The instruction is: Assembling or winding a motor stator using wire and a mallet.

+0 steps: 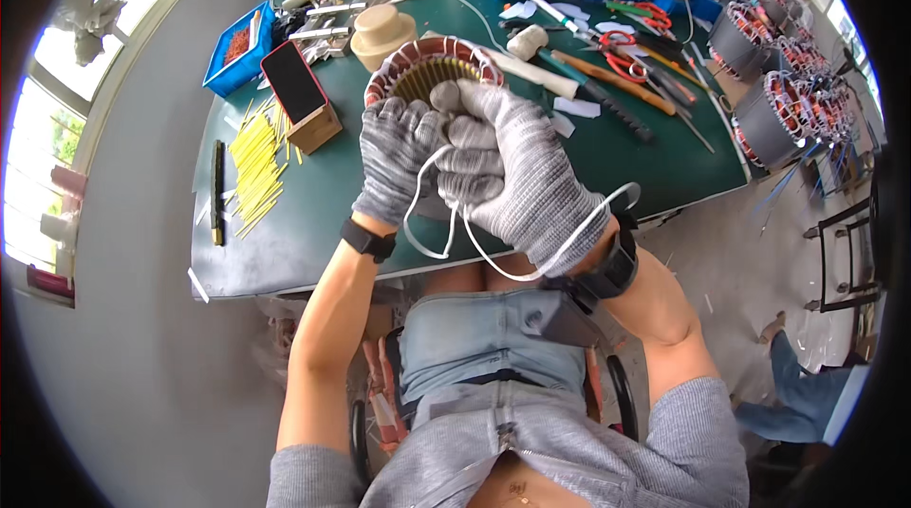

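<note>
Coil ring (422,83) at near-middle of green table (617,171), opening facing up. Left hand (399,152), gloved, fingers curled over ring's near rim. Right hand (517,162), gloved, fingers folded, knuckles against left hand; can't tell if pinching cord or ring. White cord (489,258) loops below both hands. Phone (295,81) leans on wood block (315,131), yellow sticks (254,171) beside. Mallet (527,41) beyond right hand.

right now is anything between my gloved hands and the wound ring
Nothing visible: the left hand and right hand are already at the near rim of the wound ring. The white cord loops on your side of it, crossing the right wrist.
</note>
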{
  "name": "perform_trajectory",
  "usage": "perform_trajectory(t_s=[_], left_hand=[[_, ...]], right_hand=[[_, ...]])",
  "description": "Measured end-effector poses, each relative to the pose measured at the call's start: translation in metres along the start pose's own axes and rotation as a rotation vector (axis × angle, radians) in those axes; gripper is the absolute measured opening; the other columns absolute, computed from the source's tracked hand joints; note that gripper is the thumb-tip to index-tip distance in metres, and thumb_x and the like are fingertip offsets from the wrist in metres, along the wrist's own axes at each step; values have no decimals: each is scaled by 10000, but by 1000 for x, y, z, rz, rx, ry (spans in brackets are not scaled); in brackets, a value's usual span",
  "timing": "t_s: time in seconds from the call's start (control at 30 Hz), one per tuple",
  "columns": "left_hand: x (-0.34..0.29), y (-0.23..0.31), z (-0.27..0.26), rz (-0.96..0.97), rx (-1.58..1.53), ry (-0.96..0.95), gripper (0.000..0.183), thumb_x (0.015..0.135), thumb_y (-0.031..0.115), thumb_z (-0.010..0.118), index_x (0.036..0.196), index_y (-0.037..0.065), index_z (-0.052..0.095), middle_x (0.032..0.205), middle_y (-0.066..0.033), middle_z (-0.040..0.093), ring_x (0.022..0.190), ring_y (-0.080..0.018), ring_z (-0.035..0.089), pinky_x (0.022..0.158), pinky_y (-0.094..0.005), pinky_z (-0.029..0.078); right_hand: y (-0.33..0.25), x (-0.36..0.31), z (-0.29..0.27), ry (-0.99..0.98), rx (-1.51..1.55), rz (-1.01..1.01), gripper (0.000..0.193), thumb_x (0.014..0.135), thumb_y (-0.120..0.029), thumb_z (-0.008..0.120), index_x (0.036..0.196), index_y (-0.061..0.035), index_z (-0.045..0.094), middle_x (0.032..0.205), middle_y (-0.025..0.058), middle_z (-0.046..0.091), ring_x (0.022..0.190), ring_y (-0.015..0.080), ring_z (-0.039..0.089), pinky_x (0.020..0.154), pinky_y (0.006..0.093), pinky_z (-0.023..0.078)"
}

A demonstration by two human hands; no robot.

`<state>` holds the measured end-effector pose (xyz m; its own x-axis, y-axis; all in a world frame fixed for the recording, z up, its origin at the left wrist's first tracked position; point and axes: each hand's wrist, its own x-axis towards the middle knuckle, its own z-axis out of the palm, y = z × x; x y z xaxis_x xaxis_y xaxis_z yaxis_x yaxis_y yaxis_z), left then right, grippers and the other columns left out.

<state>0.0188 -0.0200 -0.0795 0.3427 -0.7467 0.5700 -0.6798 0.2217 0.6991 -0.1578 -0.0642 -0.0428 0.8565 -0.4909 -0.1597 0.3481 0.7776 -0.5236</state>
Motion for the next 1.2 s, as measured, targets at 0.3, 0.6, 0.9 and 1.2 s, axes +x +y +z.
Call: perform_trajectory(t_s=[0.3, 0.6, 0.9, 1.2], left_hand=[[9, 12, -16, 579, 531, -37, 304, 664, 90, 657, 958, 62, 586, 833, -91, 562, 800, -281, 531, 784, -413, 407], [4, 25, -21, 480, 460, -47, 288, 632, 144, 745, 878, 68, 615, 841, -62, 588, 879, -281, 547, 943, -444, 363], [6, 28, -24, 369, 505, -99, 208, 668, 264, 724, 799, 119, 654, 695, -35, 575, 867, -245, 575, 1054, -522, 185], [4, 19, -22, 397, 440, -16, 245, 633, 276, 743, 811, 126, 669, 852, -32, 616, 963, -273, 548, 1044, -515, 206]], right_hand=[[-59, 35, -14, -396, -274, 62, 231, 955, -254, 414, 1007, -67, 539, 781, -25, 551, 585, 27, 506, 498, 164, 420], [-75, -27, -119, 601, -2419, -1094, 337, 826, -130, 583, 1151, -55, 539, 944, 158, 604, 862, 337, 580, 760, 394, 471], [-43, 20, -54, -115, -1128, -852, 81, 860, -16, 564, 941, -23, 563, 875, 29, 578, 798, 101, 558, 743, 234, 477], [-23, 47, -56, -189, -958, -725, 111, 828, -29, 622, 898, -20, 537, 850, 32, 586, 809, 107, 573, 776, 243, 487]])
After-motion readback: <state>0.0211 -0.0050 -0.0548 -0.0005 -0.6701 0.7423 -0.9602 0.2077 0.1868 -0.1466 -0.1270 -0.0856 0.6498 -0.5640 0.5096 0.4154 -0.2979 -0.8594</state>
